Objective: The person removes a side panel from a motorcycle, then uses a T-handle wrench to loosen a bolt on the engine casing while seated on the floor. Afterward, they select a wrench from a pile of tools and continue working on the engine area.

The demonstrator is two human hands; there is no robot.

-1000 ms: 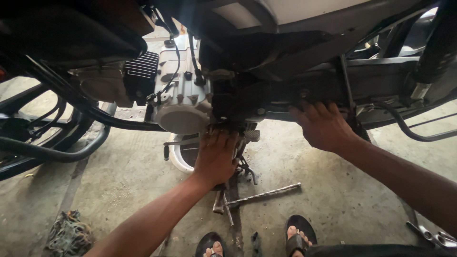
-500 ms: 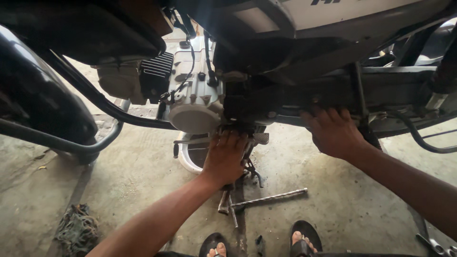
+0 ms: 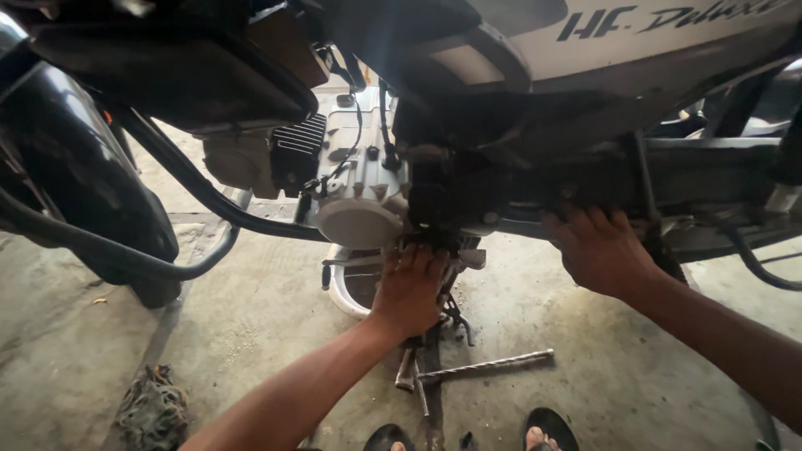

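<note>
Nearest the camera: two sandalled feet [image 3: 547, 430] at the bottom edge, on the concrete floor [image 3: 251, 326]. A cross-shaped wrench [image 3: 468, 369] lies on the floor just ahead of them, with a second small tool [image 3: 406, 372] beside its left end. A dirty rag [image 3: 150, 409] sits bottom left, well apart from both.

Left hand [image 3: 409, 288]: palm down, fingers [image 3: 418, 259] pushed up under the engine [image 3: 359, 213], at the dark bracket below the round silver cover [image 3: 355, 224]. Fingertips are hidden in the shadow, so I cannot tell whether they grip anything or just press (looks like contact only). A white basin [image 3: 342, 288] sits on the floor under the engine, partly covered by this hand.

Right hand [image 3: 597, 250]: fingers [image 3: 585, 221] spread, not clenched, tips on the underside of the dark frame [image 3: 710, 167] to the right of the engine. Holds no tool.

Further up: black finned cylinder [image 3: 296, 150] left of the silver cover, cables running down to it. A black crash guard tube [image 3: 192, 192] curves from upper left to the engine base. Black front mudguard [image 3: 67, 175] at far left. White-and-black side panel [image 3: 635, 42] across the top right.
</note>
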